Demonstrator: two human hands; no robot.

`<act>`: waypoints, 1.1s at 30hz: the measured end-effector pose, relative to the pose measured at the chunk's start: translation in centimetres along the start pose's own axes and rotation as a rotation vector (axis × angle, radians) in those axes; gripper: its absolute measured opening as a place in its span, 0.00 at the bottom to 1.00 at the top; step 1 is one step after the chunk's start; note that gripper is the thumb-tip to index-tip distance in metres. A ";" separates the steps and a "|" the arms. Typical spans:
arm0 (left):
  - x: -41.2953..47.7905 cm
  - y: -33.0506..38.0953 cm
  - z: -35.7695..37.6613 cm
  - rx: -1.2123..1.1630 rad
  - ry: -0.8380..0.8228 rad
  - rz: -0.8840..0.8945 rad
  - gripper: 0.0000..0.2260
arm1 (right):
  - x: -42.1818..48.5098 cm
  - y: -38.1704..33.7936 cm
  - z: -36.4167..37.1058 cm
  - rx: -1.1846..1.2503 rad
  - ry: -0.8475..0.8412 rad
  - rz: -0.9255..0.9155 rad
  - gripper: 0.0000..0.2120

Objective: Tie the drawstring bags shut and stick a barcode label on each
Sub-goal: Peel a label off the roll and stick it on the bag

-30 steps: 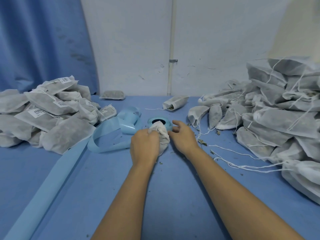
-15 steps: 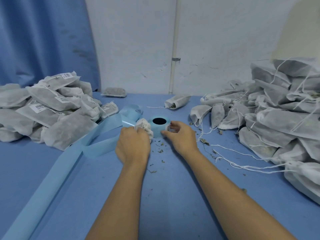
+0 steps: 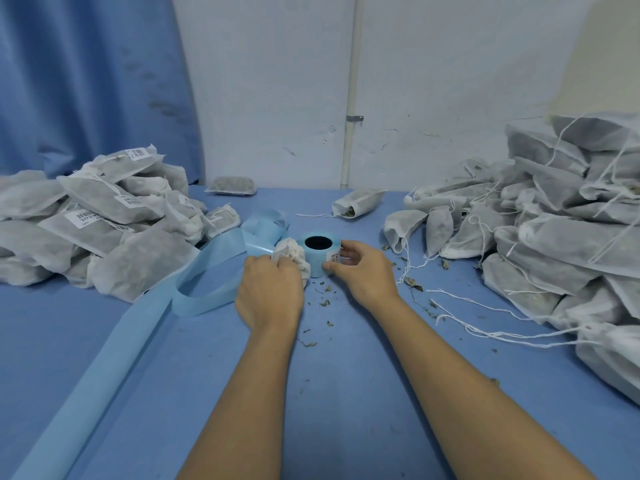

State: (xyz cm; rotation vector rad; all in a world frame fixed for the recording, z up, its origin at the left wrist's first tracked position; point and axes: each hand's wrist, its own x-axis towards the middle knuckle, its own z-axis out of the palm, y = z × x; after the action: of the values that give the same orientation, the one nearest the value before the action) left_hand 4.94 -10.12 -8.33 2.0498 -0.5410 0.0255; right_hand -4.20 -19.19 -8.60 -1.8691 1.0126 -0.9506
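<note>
My left hand (image 3: 270, 292) grips the white nonwoven drawstring bag (image 3: 291, 252); just right of it, my right hand (image 3: 363, 271) pinches a white barcode label (image 3: 335, 258) on the upright pale-blue label roll (image 3: 317, 263).

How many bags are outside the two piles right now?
3: held bag in the left hand beside the label roll; flat bag at the far edge by the curtain; open bag right of it. More could be hidden from view.

We record a blue table (image 3: 207, 393): labelled bags (image 3: 97, 230) heaped left, unlabelled bags (image 3: 554, 237) right, label roll (image 3: 318, 261) centre, backing strip (image 3: 104, 375) lower left, leaf crumbs (image 3: 323, 301) mid-frame.
</note>
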 end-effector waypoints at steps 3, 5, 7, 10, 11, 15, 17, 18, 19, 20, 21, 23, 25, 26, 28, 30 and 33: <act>0.0 0.0 0.0 -0.017 -0.002 0.011 0.12 | 0.0 0.1 0.1 0.006 0.069 0.031 0.16; -0.1 0.0 0.0 -0.025 -0.007 0.031 0.13 | 0.0 0.3 0.0 0.024 0.106 0.044 0.12; -0.2 0.0 0.0 -0.020 -0.007 0.044 0.14 | 0.0 0.5 -0.3 0.044 0.127 0.044 0.10; -0.3 0.0 0.0 -0.024 -0.010 0.048 0.13 | 0.0 0.6 -0.4 0.058 0.125 0.064 0.09; -0.3 0.0 0.0 -0.027 -0.012 0.050 0.13 | 0.0 0.6 -0.3 0.041 0.115 0.062 0.12; -0.4 0.0 -0.1 -0.030 -0.011 0.053 0.14 | 0.3 0.3 -0.2 -0.015 0.014 0.045 0.29; -0.4 0.0 0.0 -0.023 -0.009 0.050 0.14 | 0.4 0.2 -0.3 0.005 -0.037 0.035 0.29; -0.3 0.0 0.0 -0.018 -0.010 0.050 0.13 | 0.4 0.2 -0.3 0.007 -0.041 0.030 0.28; -0.3 0.0 0.0 -0.015 -0.010 0.052 0.13 | 0.5 0.3 -0.2 0.007 -0.028 0.030 0.26; -0.3 0.0 0.1 -0.013 -0.011 0.053 0.12 | 0.5 0.3 -0.2 0.006 -0.004 0.032 0.23; -0.3 0.0 0.1 -0.012 -0.011 0.056 0.12 | 0.5 0.4 -0.2 0.006 0.022 0.039 0.20; -0.2 0.0 0.1 -0.008 -0.011 0.066 0.12 | 0.5 0.4 -0.2 0.013 0.065 0.062 0.16; -0.2 0.0 0.1 -0.008 -0.009 0.073 0.13 | 0.5 0.5 -0.2 0.016 0.114 0.078 0.12; -0.2 0.0 0.1 -0.013 -0.008 0.078 0.13 | 0.5 0.4 -0.3 0.020 0.134 0.078 0.11; -0.3 0.0 0.1 -0.014 -0.003 0.084 0.13 | 0.3 0.3 -0.3 0.025 0.154 0.074 0.10; -0.3 -0.1 0.1 -0.020 0.003 0.083 0.13 | 0.2 0.2 -0.4 0.022 0.157 0.074 0.10; -0.4 0.0 0.0 -0.019 0.002 0.085 0.13 | -0.4 0.1 -0.6 0.041 0.139 0.078 0.06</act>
State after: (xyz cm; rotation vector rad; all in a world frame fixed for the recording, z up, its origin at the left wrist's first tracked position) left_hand 4.63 -10.01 -8.47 2.0075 -0.6245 0.0725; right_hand -4.92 -19.08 -8.54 -1.7362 1.1316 -1.0590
